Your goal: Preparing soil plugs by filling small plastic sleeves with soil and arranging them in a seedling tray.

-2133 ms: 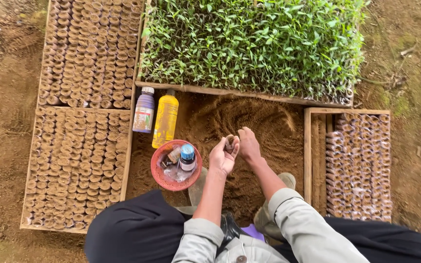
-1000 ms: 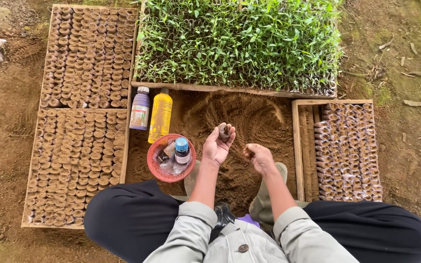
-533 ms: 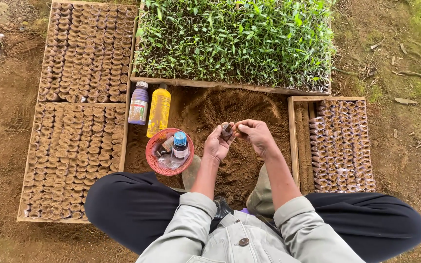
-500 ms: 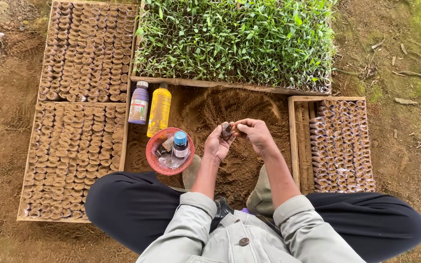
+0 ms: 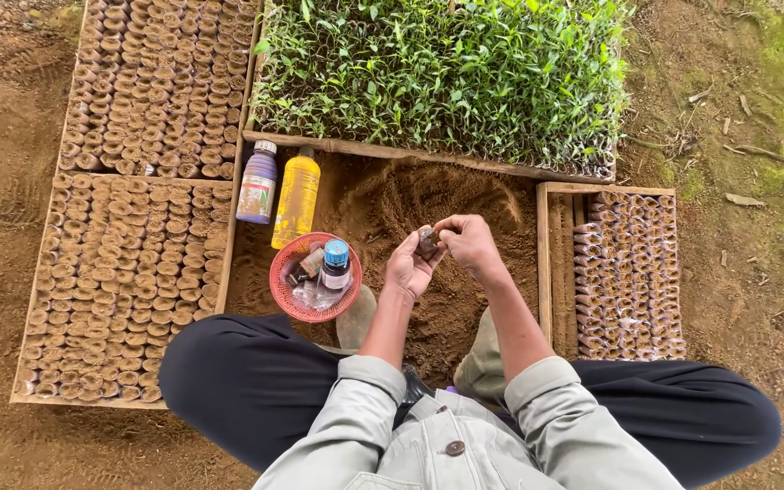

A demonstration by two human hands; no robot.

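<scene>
Our left hand (image 5: 407, 269) cups a small soil pot (image 5: 426, 241), fingers curled round it; our right hand (image 5: 469, 240) pinches at its top, fingertips together. We judge we are filling it above the soil heap (image 5: 410, 195). Next comes firm pressing, then placing.

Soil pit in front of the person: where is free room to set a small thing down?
Free soil lies in the soil pit between the yellow bottle and the right tray, behind the hands. The red basket is full. The pot trays on the left and the seedling bed are packed.
</scene>
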